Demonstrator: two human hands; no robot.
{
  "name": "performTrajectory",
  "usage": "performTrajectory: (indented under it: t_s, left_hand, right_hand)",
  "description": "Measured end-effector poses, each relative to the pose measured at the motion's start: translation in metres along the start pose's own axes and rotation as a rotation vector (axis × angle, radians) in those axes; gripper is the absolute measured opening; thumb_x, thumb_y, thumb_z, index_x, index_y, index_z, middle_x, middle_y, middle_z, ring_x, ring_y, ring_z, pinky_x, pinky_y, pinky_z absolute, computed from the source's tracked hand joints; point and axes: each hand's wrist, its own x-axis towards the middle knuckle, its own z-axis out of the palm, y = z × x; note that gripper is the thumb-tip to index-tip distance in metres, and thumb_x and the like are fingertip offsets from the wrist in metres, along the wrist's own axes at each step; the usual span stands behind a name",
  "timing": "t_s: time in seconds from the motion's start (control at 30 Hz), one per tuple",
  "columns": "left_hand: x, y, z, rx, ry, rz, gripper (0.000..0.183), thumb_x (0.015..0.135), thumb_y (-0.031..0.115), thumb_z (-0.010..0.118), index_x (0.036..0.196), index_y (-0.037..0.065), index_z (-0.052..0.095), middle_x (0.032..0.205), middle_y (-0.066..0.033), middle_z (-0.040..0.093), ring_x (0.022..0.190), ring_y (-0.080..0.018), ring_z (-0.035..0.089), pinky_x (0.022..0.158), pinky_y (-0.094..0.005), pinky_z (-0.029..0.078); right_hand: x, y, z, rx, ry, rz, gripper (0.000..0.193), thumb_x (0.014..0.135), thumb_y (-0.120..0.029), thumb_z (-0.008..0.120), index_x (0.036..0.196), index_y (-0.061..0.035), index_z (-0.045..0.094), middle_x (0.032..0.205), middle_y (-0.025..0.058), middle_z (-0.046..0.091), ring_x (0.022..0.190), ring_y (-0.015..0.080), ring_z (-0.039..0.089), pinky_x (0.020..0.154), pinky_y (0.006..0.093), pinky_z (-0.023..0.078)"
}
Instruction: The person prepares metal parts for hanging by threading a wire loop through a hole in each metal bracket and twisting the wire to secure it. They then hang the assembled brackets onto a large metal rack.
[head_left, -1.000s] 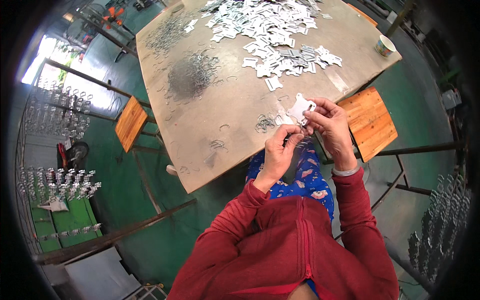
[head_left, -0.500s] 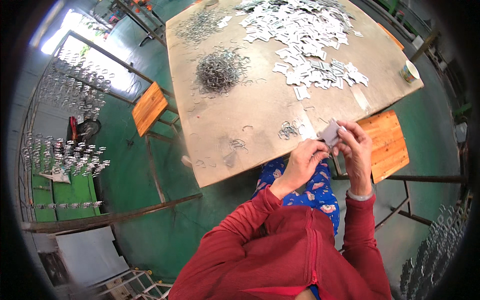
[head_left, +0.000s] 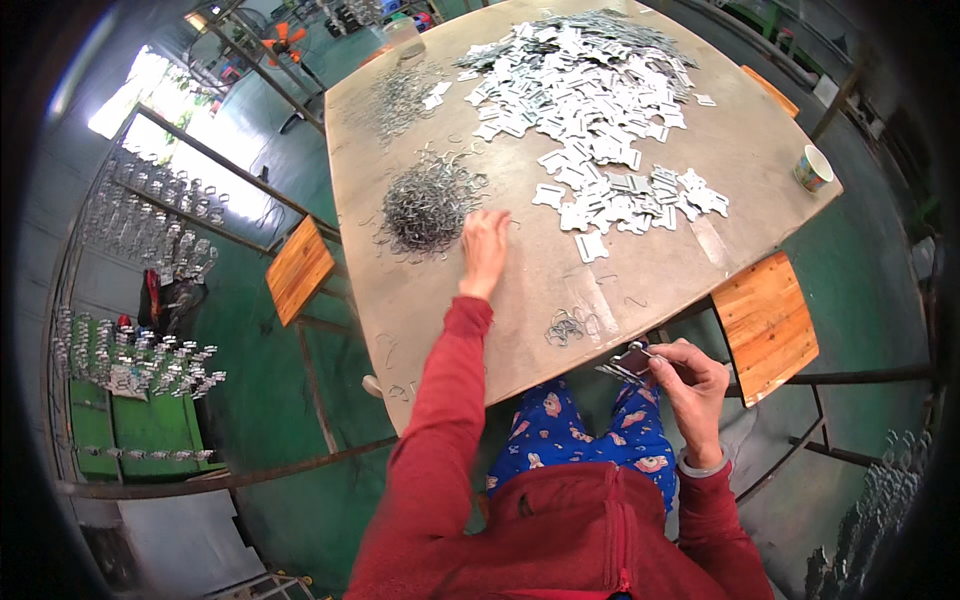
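My left hand [head_left: 486, 250] is stretched over the table beside a dark pile of bent wire hooks [head_left: 425, 205]. Its fingers are drawn together at the tabletop, close to a loose hook; whatever lies between them is hidden. Below the table's near edge, my right hand [head_left: 696, 388] pinches a small metal plate [head_left: 634, 363] between thumb and fingers. Thin wire ends stick out along the plate's side. A small cluster of hooks [head_left: 566, 327] lies on the table near that plate.
Many pale metal plates [head_left: 590, 120] cover the far middle of the table [head_left: 540, 270]. A paper cup [head_left: 812, 168] stands at the right corner. Wooden stools [head_left: 768, 325] flank the table. Racks hung with wire parts [head_left: 140, 350] stand at left.
My left hand has left the plate and moved forward and left to the hook pile. My right hand has lowered and tilted the plate. The view has shifted slightly.
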Motion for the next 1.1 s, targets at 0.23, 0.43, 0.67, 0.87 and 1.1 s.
performTrajectory:
  t_s: [0.23, 0.43, 0.67, 0.87, 1.1]
  left_hand:
    - [0.009, -0.023, 0.015, 0.287, -0.153, 0.235, 0.013, 0.081, 0.012, 0.059, 0.089, 0.002, 0.059, 0.082, -0.0154, 0.061, 0.081, -0.0326, 0.056, 0.076, -0.0405, 0.044]
    - [-0.027, 0.089, -0.023, -0.585, -0.310, -0.234, 0.014, 0.086, 0.009, 0.055, 0.096, 0.000, 0.061, 0.083, -0.0082, 0.065, 0.071, -0.0159, 0.060, 0.065, -0.0302, 0.047]
    - [-0.084, 0.188, -0.097, -1.420, -0.567, -0.434, 0.015, 0.085, 0.010, 0.062, 0.097, 0.000, 0.062, 0.088, -0.0031, 0.064, 0.077, -0.0095, 0.058, 0.073, -0.0228, 0.047]
    - [-0.094, 0.191, -0.092, -1.462, -0.565, -0.482, 0.016, 0.086, 0.012, 0.062, 0.098, 0.001, 0.062, 0.090, -0.0007, 0.062, 0.081, -0.0077, 0.056, 0.076, -0.0217, 0.045]
    - [-0.099, 0.206, -0.087, -1.469, -0.356, -0.387, 0.013, 0.089, 0.011, 0.058, 0.097, 0.002, 0.058, 0.092, -0.0052, 0.062, 0.085, -0.0098, 0.057, 0.079, -0.0246, 0.047]
  right_hand:
    - [0.010, -0.004, -0.002, 0.060, 0.039, 0.081, 0.011, 0.082, -0.001, 0.062, 0.090, 0.0056, 0.064, 0.073, 0.0040, 0.062, 0.062, 0.0086, 0.058, 0.056, 0.0203, 0.046]
    - [0.004, 0.007, -0.010, 0.114, 0.052, 0.057, 0.015, 0.083, -0.004, 0.063, 0.094, 0.0058, 0.063, 0.074, 0.0050, 0.063, 0.063, 0.0083, 0.057, 0.057, 0.0207, 0.047]
    - [-0.013, 0.012, -0.009, 0.054, 0.077, 0.048, 0.014, 0.084, -0.005, 0.062, 0.094, 0.0059, 0.063, 0.075, 0.0048, 0.063, 0.063, 0.0087, 0.057, 0.058, 0.0207, 0.047]
    - [-0.020, 0.017, -0.006, 0.043, 0.090, 0.025, 0.014, 0.084, -0.005, 0.062, 0.094, 0.0050, 0.063, 0.077, 0.0047, 0.063, 0.064, 0.0086, 0.058, 0.059, 0.0208, 0.048]
    - [-0.010, 0.020, -0.007, -0.100, 0.025, -0.109, 0.012, 0.083, -0.001, 0.061, 0.094, 0.0032, 0.065, 0.080, 0.0030, 0.063, 0.069, 0.0070, 0.057, 0.063, 0.0196, 0.045]
